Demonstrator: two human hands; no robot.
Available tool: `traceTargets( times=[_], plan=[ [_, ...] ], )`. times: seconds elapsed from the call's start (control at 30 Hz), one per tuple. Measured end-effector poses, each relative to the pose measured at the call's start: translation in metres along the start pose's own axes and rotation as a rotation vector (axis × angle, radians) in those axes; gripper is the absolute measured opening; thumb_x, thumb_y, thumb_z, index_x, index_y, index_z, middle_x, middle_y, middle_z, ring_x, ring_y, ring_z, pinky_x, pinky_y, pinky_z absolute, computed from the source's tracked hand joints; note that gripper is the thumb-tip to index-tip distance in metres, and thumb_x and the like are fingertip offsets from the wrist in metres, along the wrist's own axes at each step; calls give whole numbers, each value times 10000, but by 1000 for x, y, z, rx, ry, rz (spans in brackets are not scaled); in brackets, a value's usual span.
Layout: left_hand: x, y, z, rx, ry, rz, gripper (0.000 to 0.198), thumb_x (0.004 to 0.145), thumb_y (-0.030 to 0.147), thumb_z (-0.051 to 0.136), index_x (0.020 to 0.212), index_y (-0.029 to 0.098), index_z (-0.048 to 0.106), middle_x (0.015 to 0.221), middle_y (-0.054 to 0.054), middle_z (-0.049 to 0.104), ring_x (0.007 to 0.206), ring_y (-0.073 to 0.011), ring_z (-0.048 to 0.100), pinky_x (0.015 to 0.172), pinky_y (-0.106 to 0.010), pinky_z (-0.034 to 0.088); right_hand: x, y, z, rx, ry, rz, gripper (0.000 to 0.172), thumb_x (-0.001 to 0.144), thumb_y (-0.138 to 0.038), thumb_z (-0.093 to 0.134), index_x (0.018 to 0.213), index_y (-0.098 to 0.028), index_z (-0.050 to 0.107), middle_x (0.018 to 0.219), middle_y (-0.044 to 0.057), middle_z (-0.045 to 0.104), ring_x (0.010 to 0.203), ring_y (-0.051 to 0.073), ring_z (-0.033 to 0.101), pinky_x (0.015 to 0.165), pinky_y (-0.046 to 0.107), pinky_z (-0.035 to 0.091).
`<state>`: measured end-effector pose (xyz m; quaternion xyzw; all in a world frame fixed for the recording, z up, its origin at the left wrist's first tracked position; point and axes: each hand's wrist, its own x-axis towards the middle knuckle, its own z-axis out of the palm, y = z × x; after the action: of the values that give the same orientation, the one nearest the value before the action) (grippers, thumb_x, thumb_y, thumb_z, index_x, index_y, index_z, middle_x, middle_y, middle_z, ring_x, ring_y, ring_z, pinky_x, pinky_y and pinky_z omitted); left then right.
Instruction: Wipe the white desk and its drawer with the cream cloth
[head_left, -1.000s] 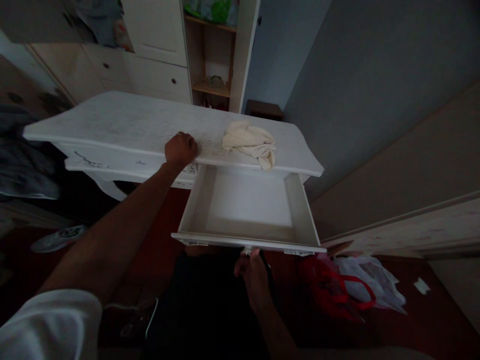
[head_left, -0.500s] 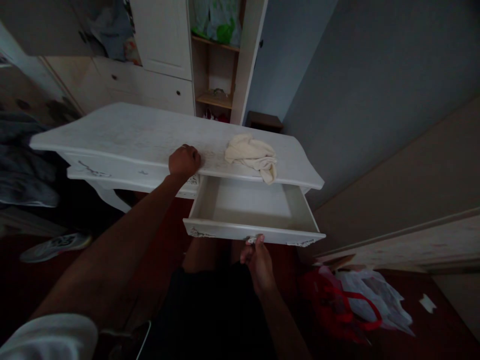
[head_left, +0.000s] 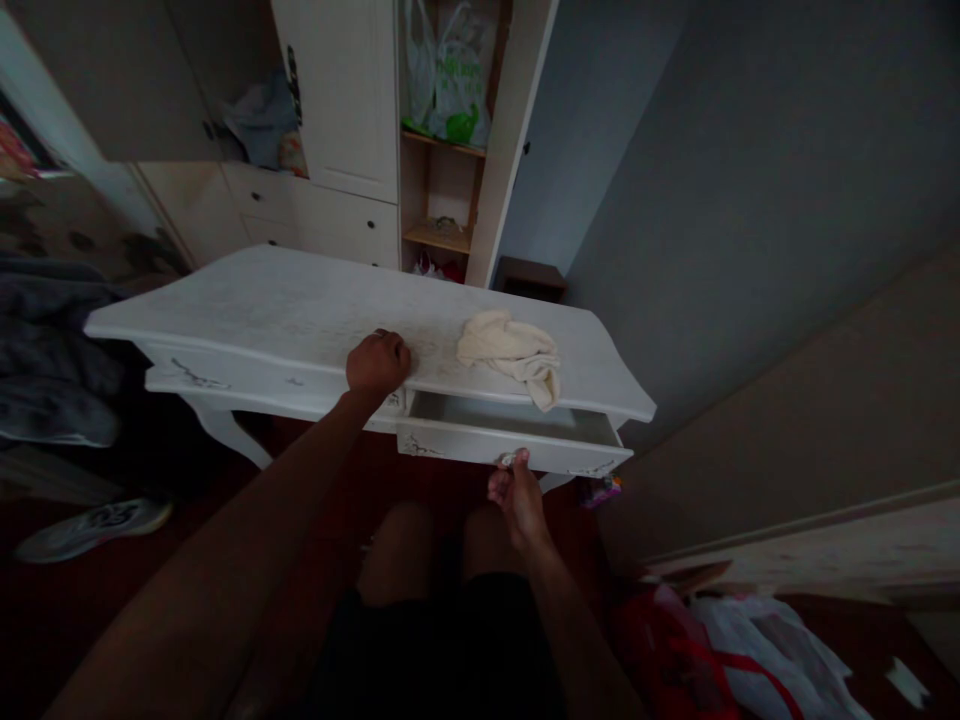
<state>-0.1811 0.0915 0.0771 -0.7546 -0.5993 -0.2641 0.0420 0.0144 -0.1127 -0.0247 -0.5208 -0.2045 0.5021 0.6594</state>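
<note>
A white dressing table [head_left: 315,290] with curved edges stands before me. Its right drawer [head_left: 480,440] is pulled partway out, and the visible inside is bare. My right hand [head_left: 521,495] pinches the ornate drawer knob [head_left: 508,460] at the middle of the drawer front. Closed in a fist, my left hand [head_left: 379,362] rests on the tabletop's front edge, left of the drawer; I see nothing in it. A crumpled cream cloth [head_left: 510,350] lies on the tabletop to the right of that fist, one corner hanging over the edge above the drawer.
Behind the table is a white wardrobe [head_left: 345,100] with an open shelf section holding plastic bags [head_left: 454,90]. A grey wall [head_left: 720,220] runs along the right. On the floor lie a red bag [head_left: 660,650], a white plastic bag [head_left: 772,640] and, at left, a shoe [head_left: 97,528].
The drawer has slid inward, with my right hand moving along on its knob. My left fist stays on the table edge. The view has tilted up somewhat.
</note>
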Motion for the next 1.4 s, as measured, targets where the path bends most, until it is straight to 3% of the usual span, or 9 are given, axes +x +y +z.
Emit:
traceTargets(
  times=[0.27, 0.5, 0.87, 1.0, 1.1, 1.23, 1.4],
  plan=[
    [0, 1, 0, 21, 2, 16, 349, 909, 294, 364, 970, 153, 677, 1035, -142, 671, 943, -285, 640, 699, -365, 464, 65, 4, 8, 65, -26, -144, 598, 715, -799, 614, 772, -205, 566, 536, -32, 590, 474, 105, 499, 479, 228, 370],
    [-1, 3, -3, 21, -11, 7, 343, 918, 288, 359, 963, 158, 673, 1043, -143, 670, 939, -269, 638, 695, -353, 463, 91, 11, 6, -20, 5, -263, 616, 737, -794, 589, 772, -179, 586, 518, -27, 579, 434, 89, 454, 462, 232, 362],
    [-2, 2, -1, 22, 5, 14, 351, 919, 285, 349, 963, 153, 671, 1040, -150, 670, 932, -272, 636, 702, -361, 464, 94, 10, 13, -27, 59, -215, 610, 740, -794, 586, 800, -187, 577, 538, -42, 559, 397, 78, 431, 373, 205, 296],
    [-2, 3, -2, 20, 1, 10, 348, 920, 286, 347, 975, 157, 665, 1052, -151, 667, 951, -270, 632, 709, -356, 458, 93, 2, 5, -2, 24, -24, 557, 801, -744, 578, 868, -193, 612, 583, -32, 593, 432, 88, 479, 416, 211, 364],
    [-2, 3, -2, 30, -8, 13, 348, 923, 294, 346, 974, 160, 663, 1055, -147, 668, 958, -267, 632, 712, -348, 455, 92, -9, -2, -50, -24, 131, 546, 871, -726, 493, 909, -197, 624, 620, -4, 642, 470, 106, 533, 463, 226, 426],
    [-1, 3, -3, 24, -10, 7, 342, 915, 283, 350, 967, 160, 664, 1057, -142, 670, 964, -269, 633, 718, -344, 458, 83, -30, -11, -300, -88, 216, 577, 911, -725, 401, 943, -197, 632, 686, 42, 712, 521, 132, 604, 497, 237, 469],
    [-1, 1, -1, 7, 6, 0, 346, 909, 286, 357, 957, 170, 679, 1040, -138, 675, 936, -272, 637, 715, -354, 466, 65, -64, -25, -489, -217, 124, 525, 801, -681, 627, 862, -166, 699, 726, 75, 736, 574, 145, 635, 526, 243, 487]
  ],
)
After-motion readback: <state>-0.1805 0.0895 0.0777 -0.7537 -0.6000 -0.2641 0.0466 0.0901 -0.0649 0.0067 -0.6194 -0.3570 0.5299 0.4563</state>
